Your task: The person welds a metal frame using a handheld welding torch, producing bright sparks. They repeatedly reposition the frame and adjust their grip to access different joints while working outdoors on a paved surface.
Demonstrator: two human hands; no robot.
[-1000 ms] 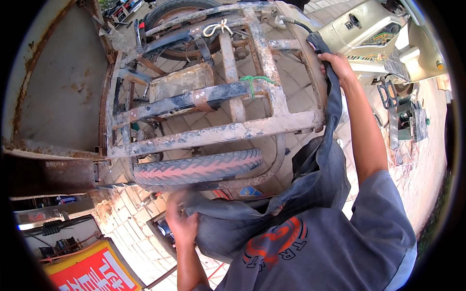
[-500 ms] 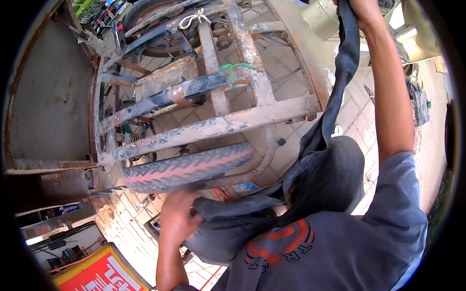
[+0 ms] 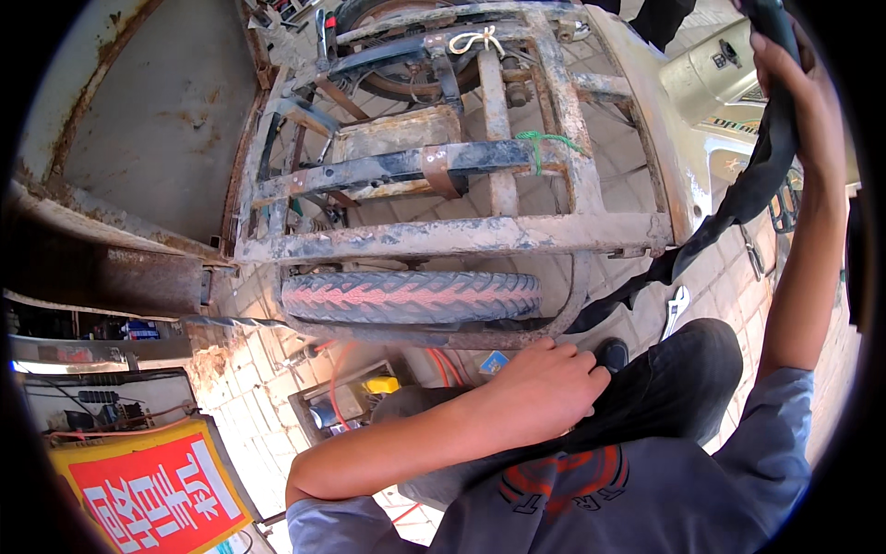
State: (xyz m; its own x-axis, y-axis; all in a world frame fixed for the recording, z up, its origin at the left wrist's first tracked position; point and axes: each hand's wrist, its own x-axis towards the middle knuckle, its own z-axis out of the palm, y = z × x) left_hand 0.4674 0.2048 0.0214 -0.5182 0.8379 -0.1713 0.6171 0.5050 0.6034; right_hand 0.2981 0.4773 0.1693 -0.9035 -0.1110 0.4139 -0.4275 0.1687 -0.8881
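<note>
A long, limp strip of black rubber, which looks like a flattened inner tube [image 3: 711,242], stretches down from the upper right to the curved bar beside the wheel. High at the right, my right hand [image 3: 816,111] is closed around its upper part, arm extended. The tube's lower end runs in by the curved bar [image 3: 574,300], where I cannot follow it fully. My left hand [image 3: 544,392] is over my lap, just below that bar, with fingers curled; the inside of its grip is hidden. Before me is a tyre [image 3: 411,297] with pinkish tread, under a rusty cart frame [image 3: 452,238].
Green cord [image 3: 544,143] and white cord [image 3: 475,39] are tied to the frame. A wrench [image 3: 676,309] and pliers [image 3: 753,251] lie on the paving at the right. At lower left are a toolbox [image 3: 309,415] and a red-and-yellow sign [image 3: 157,489]. A rusty metal panel [image 3: 175,120] stands left.
The tube has left my lap and is now stretched toward the curved bar. My left hand has moved right across my lap; my right hand is farther right. The view has shifted too.
</note>
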